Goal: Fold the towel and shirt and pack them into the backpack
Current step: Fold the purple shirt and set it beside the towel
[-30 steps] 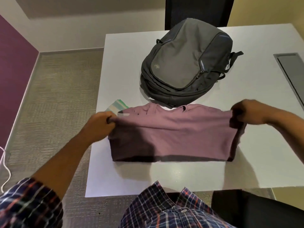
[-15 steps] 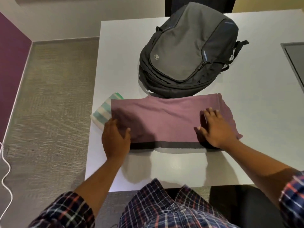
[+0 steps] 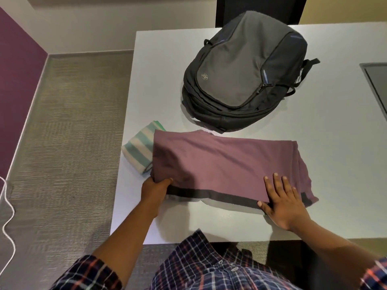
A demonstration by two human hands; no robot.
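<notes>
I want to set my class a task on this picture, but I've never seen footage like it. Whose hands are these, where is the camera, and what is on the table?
There is no machine here. A person works with bare hands and wears the one camera on their head, so it looks forward and down.

On the white table lies a purple shirt, folded into a long band. The left hand grips its left end. The right hand presses flat on its right part.

A folded green-and-white striped towel is partly covered by the shirt's left end. Behind them lies a grey backpack, which looks zipped shut.
</notes>
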